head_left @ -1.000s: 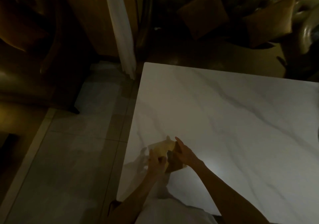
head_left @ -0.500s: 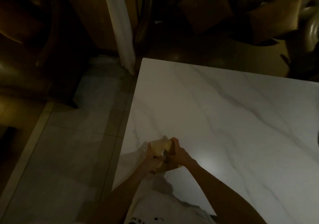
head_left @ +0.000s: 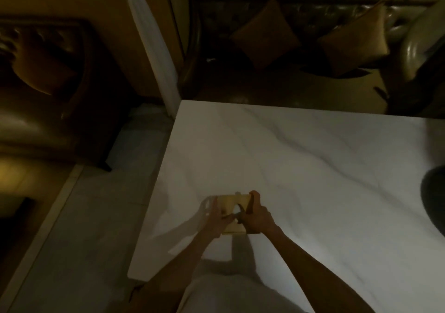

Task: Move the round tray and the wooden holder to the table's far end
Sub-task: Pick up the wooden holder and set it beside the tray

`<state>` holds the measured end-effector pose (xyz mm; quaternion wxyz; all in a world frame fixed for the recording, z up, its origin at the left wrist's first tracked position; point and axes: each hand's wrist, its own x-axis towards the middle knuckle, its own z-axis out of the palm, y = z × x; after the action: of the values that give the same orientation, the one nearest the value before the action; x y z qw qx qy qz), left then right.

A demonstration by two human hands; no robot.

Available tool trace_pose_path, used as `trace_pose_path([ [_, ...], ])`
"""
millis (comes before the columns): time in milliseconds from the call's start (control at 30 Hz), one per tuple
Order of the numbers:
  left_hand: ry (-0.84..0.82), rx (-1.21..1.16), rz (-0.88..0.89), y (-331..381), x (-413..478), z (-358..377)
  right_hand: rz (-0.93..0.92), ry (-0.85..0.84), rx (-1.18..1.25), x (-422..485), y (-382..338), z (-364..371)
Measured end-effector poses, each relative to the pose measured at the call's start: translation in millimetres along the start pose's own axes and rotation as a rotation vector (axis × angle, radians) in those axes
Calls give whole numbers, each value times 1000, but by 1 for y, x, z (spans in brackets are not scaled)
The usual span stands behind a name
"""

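Observation:
The wooden holder point(head_left: 230, 204) is a small pale box with a rounded cut-out in its top face. It is near the left front part of the white marble table point(head_left: 301, 158). My left hand point(head_left: 215, 218) grips its left side and my right hand point(head_left: 256, 217) grips its right side, fingers over the top edge. A dark round shape point(head_left: 433, 197) at the right edge of the view may be the round tray; only part of it shows.
The table's far edge point(head_left: 289, 109) borders a dark sofa with two cushions point(head_left: 262, 33). A white curtain point(head_left: 154, 47) hangs past the far left corner. An armchair point(head_left: 45, 76) stands on the tiled floor to the left.
The holder has turned from tilted to square-on between my hands, and its cut-out now faces up. Both hands stay on it. The view has shifted slightly toward the table.

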<state>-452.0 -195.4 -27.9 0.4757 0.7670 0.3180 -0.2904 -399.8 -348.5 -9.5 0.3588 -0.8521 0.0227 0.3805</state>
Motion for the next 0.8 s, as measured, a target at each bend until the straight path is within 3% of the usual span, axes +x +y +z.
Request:
trace_pose_path([
  [200, -89, -262, 26, 68, -65, 78, -12, 114, 94, -29, 52, -74],
  [333, -52, -315, 155, 104, -83, 111, -30, 190, 157, -46, 81, -106],
  [467, 0, -118, 348, 130, -86, 128, -58, 316, 190, -61, 105, -123],
  [600, -22, -13, 316, 144, -84, 136, -45, 359, 286, -68, 125, -129],
  [700, -109, 191, 336, 155, -79, 142, -13, 406, 368, -78, 144, -137],
  [800, -212, 209, 302, 162, -81, 154, 22, 499, 332, -87, 156, -154],
])
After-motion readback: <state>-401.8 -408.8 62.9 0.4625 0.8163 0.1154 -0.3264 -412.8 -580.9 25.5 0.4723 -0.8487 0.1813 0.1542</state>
